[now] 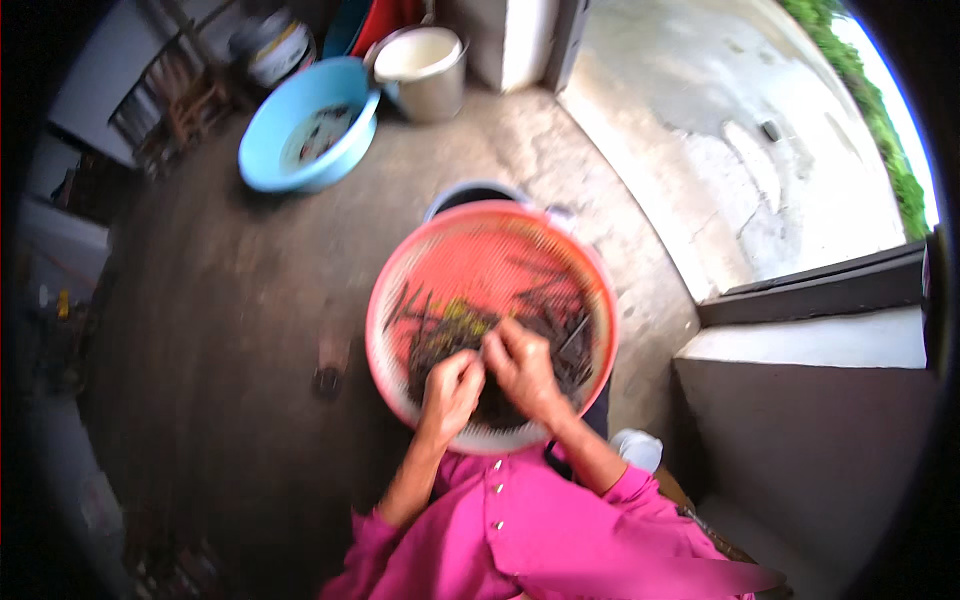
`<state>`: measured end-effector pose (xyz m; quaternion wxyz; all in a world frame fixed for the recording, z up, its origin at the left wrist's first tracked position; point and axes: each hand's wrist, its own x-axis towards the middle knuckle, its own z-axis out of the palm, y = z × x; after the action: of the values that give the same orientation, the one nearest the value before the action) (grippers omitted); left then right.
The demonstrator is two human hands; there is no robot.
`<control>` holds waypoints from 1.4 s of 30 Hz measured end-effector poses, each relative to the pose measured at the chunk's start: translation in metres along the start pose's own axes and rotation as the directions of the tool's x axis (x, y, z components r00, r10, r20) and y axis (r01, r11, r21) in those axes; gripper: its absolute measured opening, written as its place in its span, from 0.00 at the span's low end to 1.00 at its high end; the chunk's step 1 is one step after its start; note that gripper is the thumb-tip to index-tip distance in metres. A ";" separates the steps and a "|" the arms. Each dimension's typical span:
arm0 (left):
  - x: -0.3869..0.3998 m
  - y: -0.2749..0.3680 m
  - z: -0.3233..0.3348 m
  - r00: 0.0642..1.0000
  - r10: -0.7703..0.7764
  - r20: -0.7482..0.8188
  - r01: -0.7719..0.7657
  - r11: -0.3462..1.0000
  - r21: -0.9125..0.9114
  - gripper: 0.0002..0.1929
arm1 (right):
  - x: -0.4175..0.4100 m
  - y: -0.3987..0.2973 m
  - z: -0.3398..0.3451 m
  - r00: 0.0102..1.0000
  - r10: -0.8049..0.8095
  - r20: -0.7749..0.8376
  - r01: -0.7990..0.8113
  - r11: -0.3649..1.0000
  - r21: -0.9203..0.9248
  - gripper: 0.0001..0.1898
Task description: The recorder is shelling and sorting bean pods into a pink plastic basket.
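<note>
A red plastic mesh basket (pixel 480 259) sits at my lap, its floor partly covered by dark slender stems or pods (pixel 574 352). Small yellow-green bits (pixel 461 316) lie among them, just beyond my fingers. Over the heap, my left hand (pixel 451 394) and my right hand (pixel 527 369) meet with their fingertips pinched together. Between them is a small thin piece, too blurred and covered to name exactly. Both wrists pass over the near rim of the basket.
Behind the basket stands a bucket (pixel 480 189), mostly hidden. A blue basin (pixel 262 161) with dark bits inside and a pale metal bucket (pixel 431 94) stand further off. A doorway threshold (pixel 637 195) and low wall (pixel 802 420) bound the right side. A white container (pixel 637 448) is beside me.
</note>
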<state>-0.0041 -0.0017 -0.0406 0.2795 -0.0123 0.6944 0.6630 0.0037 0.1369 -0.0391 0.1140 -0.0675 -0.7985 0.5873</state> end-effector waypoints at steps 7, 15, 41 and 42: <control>-0.006 0.008 0.002 0.991 -0.128 -0.044 0.121 0.983 -0.137 0.13 | -0.002 0.001 0.008 0.997 0.045 -0.064 -0.044 0.999 0.023 0.10; 0.000 0.010 0.000 0.989 -0.119 -0.089 0.105 0.983 -0.153 0.13 | 0.017 -0.004 -0.008 0.981 0.192 0.018 -0.192 0.981 0.010 0.11; 0.019 0.002 -0.010 0.992 0.096 0.083 -0.108 0.981 0.164 0.11 | 0.003 -0.029 -0.005 0.994 -0.110 0.022 0.112 0.985 -0.128 0.03; 0.016 0.001 -0.012 0.994 0.095 0.051 -0.103 0.975 0.195 0.10 | 0.001 -0.026 -0.002 0.996 -0.088 0.029 0.091 0.989 -0.119 0.03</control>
<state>-0.0225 -0.0065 -0.0470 0.2602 0.0635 0.7505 0.6042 0.0044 0.1314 -0.0132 0.1267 -0.0314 -0.8358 0.5333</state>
